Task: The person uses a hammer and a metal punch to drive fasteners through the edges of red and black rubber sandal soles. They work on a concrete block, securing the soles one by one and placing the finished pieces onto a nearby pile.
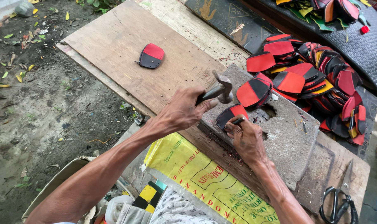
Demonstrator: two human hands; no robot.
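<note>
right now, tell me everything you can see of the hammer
The hammer has a dull grey metal head, worn-looking, on a dark handle. The left hand grips the handle and holds it raised, tilted, just above the red-and-black piece on the grey stone slab. Nothing else touches it. The head looks slightly blurred.

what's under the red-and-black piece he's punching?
The red-and-black piece lies flat on a grey stone slab, which rests on a wooden board. The right hand, holding a punch, covers the piece's near edge, so that part is hidden.
</note>
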